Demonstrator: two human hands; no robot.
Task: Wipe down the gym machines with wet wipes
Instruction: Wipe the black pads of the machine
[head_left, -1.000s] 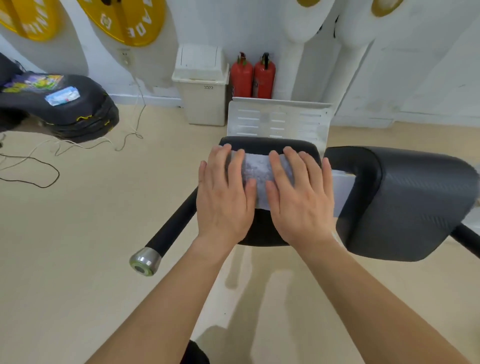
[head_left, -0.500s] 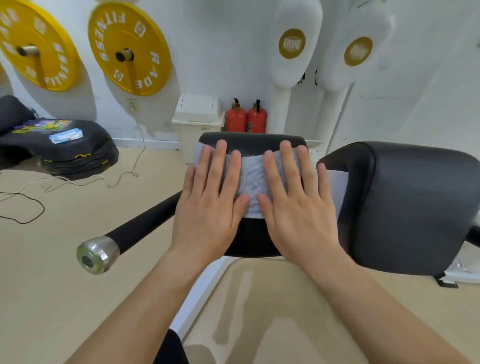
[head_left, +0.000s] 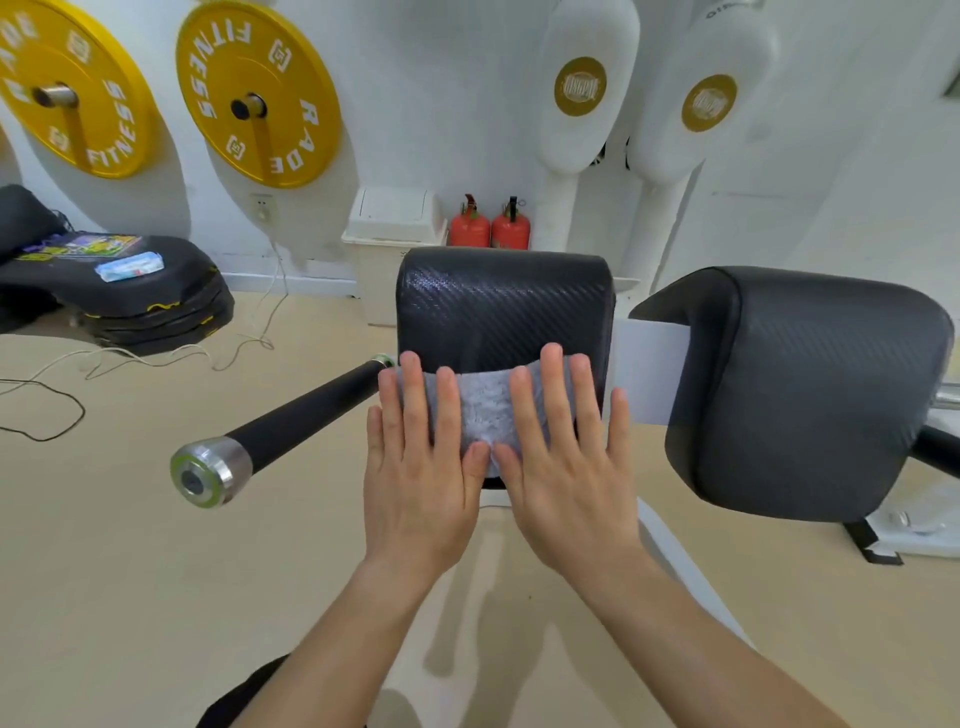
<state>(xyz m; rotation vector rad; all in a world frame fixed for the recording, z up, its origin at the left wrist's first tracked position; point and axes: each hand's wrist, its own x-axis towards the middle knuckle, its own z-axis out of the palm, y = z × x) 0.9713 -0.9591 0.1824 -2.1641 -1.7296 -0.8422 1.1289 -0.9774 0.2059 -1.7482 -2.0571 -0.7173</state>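
**On the black pad (head_left: 504, 301), wet wipe (head_left: 480, 410) pressed flat**

Left hand (head_left: 421, 478) and right hand (head_left: 566, 478) press it side by side at the pad's lower edge; each grip wide, fingers straight; second pad (head_left: 810, 389) just right; black bar (head_left: 301, 421) juts left.

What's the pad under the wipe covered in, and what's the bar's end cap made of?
Pad: probably black vinyl or faux leather; woven carbon-style texture, slight sheen. End cap: apparently brushed metal; silvery, with bright highlights.
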